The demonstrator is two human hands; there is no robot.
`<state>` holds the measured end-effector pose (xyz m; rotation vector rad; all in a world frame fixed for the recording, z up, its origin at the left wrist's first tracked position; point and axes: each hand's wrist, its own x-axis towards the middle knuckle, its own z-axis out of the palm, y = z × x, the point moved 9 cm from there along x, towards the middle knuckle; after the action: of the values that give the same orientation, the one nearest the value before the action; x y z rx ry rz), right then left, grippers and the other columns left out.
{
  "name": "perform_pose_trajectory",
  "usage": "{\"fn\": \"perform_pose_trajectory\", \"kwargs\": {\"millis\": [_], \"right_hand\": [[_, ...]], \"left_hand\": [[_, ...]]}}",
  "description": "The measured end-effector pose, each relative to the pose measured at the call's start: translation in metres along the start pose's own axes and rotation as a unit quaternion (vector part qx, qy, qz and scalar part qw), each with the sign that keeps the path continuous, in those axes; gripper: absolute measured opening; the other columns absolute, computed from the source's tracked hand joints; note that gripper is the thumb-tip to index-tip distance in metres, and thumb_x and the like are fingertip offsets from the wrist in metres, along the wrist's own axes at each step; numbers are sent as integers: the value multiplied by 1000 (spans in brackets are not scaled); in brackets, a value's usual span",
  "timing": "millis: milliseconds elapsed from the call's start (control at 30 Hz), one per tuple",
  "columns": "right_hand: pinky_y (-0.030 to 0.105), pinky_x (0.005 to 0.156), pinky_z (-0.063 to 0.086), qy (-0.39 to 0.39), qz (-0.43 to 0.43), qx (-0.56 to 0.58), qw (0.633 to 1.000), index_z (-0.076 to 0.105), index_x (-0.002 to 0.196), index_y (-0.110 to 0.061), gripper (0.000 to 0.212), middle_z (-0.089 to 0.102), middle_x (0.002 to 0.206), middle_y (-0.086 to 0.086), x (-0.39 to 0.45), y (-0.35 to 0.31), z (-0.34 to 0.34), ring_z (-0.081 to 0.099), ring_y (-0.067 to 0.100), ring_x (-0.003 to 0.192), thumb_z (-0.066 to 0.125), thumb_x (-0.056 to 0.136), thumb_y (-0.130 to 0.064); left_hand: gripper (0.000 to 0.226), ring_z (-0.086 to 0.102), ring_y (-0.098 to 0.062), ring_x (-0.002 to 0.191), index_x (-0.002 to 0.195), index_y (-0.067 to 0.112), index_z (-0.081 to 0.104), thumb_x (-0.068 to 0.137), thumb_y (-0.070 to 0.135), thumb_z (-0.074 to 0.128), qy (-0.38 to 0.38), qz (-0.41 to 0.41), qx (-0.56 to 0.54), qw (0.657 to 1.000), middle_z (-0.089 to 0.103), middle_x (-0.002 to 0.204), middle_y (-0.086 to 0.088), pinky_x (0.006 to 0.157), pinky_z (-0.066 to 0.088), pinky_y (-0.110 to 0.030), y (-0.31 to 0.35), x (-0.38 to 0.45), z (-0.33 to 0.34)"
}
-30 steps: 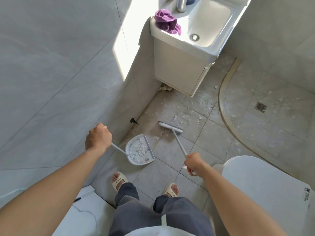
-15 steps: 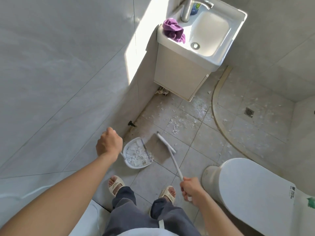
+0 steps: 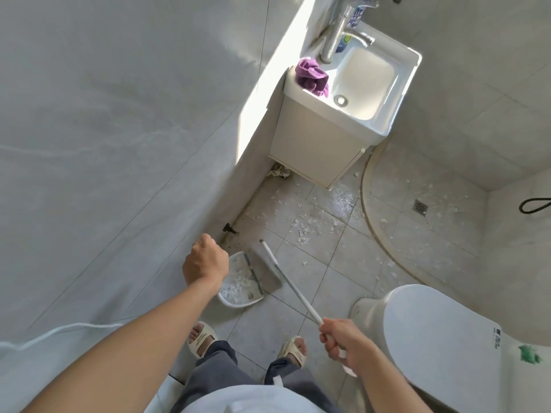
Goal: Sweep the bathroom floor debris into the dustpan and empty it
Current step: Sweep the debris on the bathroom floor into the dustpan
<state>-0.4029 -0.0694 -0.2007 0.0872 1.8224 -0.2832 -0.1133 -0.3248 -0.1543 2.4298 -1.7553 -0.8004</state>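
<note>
Dustpan point(image 3: 241, 281): on the floor tiles by the wall, holding white scraps; mouth faces right toward the broom.
Broom point(image 3: 286, 278): long axis slants from head, far-left, to handle, near-right.
Left hand point(image 3: 205, 260): fist over dustpan's handle; grip hidden.
Right hand point(image 3: 343, 341): curled round broom handle.
Writing: bottle label unreadable.

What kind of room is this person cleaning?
A small tiled bathroom, most likely in a home: a toilet, a sink on a cabinet with a faucet, and a floor drain.
</note>
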Motion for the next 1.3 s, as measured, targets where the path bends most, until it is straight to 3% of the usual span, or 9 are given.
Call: {"fn": "perform_pose_trajectory", "kwargs": {"millis": [167, 333, 400, 467, 633, 900, 1067, 1167, 1300], "right_hand": [[13, 34, 27, -56, 30, 12, 998, 62, 99, -1, 13, 55, 53, 7, 0, -16, 21, 35, 5, 35, 49, 95, -1], [14, 24, 25, -125, 41, 103, 986, 52, 79, 1, 21, 38, 46, 1, 13, -57, -63, 31, 4, 28, 51, 98, -8], [14, 24, 24, -123, 22, 95, 988, 53, 86, 2, 18, 40, 51, 3, 22, -78, -105, 30, 5, 29, 50, 99, -9], [15, 25, 27, -87, -23, 74, 993, 57, 107, 2, 14, 48, 61, 10, 38, -101, -141, 32, 6, 34, 49, 99, -6], [15, 31, 31, 15, -148, -35, 988, 56, 131, -2, 37, 48, 65, 11, 80, -183, -189, 36, 9, 35, 52, 95, 2], [17, 33, 37, 27, -183, -170, 968, 52, 136, 1, 44, 50, 69, 10, 139, -268, -176, 41, 15, 45, 50, 92, 7], [23, 39, 40, 23, -240, -294, 925, 57, 132, -4, 45, 54, 68, 12, 146, -299, -144, 47, 21, 49, 46, 89, 5], [23, 41, 40, 2, -235, -322, 917, 62, 121, -3, 34, 52, 75, 13, 155, -300, -109, 45, 21, 53, 44, 92, 4], [17, 34, 39, -2, -210, -429, 879, 61, 109, -1, 23, 54, 74, 13, 144, -272, -75, 51, 20, 51, 44, 94, 4]], "left_hand": [[24, 61, -43, 97, 108, 6, 54, 98, 17, 36, -6, 1, -9, 1000, 63, 114, -20, 72, 41, -39, 10, 6, -1], [24, 61, -43, 96, 107, 5, 54, 98, 17, 35, 0, -16, 17, 1000, 63, 113, -21, 70, 39, -39, 11, 15, -4], [26, 61, -43, 97, 107, 5, 56, 97, 18, 35, 8, -27, 31, 999, 64, 113, -21, 72, 42, -40, 15, 21, -5], [27, 61, -44, 99, 106, 5, 57, 97, 18, 36, 12, -41, 44, 998, 63, 113, -23, 77, 46, -42, 16, 28, -8], [28, 59, -46, 97, 103, 4, 57, 98, 20, 35, 38, -79, 55, 995, 63, 110, -28, 78, 46, -43, 23, 25, -3], [28, 54, -43, 83, 90, 3, 54, 101, 22, 36, 69, -121, 50, 989, 62, 100, -30, 68, 38, -41, 12, -25, 2], [28, 54, -46, 90, 87, 2, 54, 99, 21, 38, 103, -197, -10, 975, 60, 96, -31, 75, 43, -45, -14, -65, -9], [26, 52, -43, 86, 84, 4, 53, 97, 21, 37, 115, -231, -30, 966, 60, 93, -28, 76, 45, -46, -27, -81, -16], [27, 50, -40, 80, 79, 4, 50, 95, 21, 37, 134, -270, -49, 952, 59, 87, -25, 72, 43, -43, -45, -98, -24]]}}
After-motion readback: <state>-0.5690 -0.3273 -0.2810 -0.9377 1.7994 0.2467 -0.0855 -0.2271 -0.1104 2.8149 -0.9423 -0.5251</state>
